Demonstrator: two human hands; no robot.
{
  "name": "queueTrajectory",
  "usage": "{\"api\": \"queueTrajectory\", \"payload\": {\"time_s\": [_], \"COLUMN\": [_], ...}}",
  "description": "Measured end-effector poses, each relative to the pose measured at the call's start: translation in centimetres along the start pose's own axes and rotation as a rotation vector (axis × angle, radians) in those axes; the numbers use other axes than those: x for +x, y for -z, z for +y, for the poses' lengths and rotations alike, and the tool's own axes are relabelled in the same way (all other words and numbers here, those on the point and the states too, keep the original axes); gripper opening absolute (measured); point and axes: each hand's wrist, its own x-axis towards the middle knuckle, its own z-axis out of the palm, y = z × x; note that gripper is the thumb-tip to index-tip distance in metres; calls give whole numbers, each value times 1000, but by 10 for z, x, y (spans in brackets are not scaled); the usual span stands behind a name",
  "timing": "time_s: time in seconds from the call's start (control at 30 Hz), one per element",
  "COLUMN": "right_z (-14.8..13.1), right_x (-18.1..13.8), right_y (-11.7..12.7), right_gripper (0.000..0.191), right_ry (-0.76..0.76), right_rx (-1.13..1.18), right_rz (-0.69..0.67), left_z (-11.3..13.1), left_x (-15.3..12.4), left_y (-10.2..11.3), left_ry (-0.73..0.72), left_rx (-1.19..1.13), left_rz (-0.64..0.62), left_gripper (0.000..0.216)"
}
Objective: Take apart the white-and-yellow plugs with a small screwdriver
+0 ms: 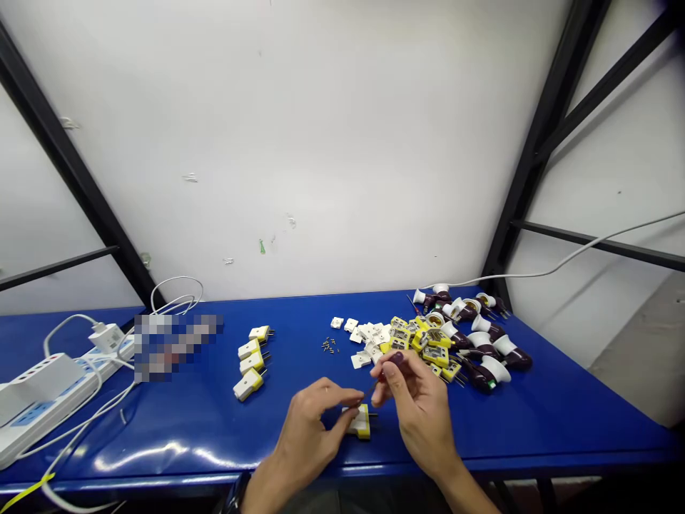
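The right hand pinches a dark red screwdriver beside the left hand, whose fingertips nearly meet, contents unclear. Just under them, 1 yellow-and-white plug lies on the blue table, 4 finished-looking plugs well leftward.

The one view looks from the person's head, forward and steeply down over the blue table toward the white wall behind. The left hand and right hand sit close, low in the middle.
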Motion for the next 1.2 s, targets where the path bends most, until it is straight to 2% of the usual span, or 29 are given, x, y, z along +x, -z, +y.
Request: {"api": "queueTrajectory", "payload": {"time_s": [0.13,0.23,0.5,0.7,0.77,0.87,1.0,1.1,1.17,1.2], "right_z": [0,-1,0,5,7,8,10,12,11,11], "right_x": [4,7,8,13,13,11,9,9,10,10], "right_y": [1,1,-5,-12,-11,-7,-7,-10,-9,-8], "right_gripper": [27,27,17,20,14,22,3,16,17,24], "right_ry": [-24,-39,6,-9,-14,29,152,161,144,143], "right_rx": [-85,-135,-305,-317,-263,-208,-310,-313,-295,-292], "right_rz": [-145,-202,-358,-271,-286,-349,-251,-159,-174,-210], "left_z": [3,0,-5,-11,-13,-12,-10,-15,-18,-18], "left_x": [-3,-3,-5,-4,-4,-3,-5,-7,-8,-8], "left_y": [-5,-6,-2,-13,-15,-13,-11,-12,-11,-11], "left_ry": [63,86,27,12,-9,-17,19,48,14,-11], "left_rx": [27,31,-6,-48,-35,7,-1,-7,32,49], "left_rz": [-72,-87,-80,20,-2,-76,-72,-35,-13,-13], "left_gripper": [22,18,20,17,23,30,21,13,17,19]}}
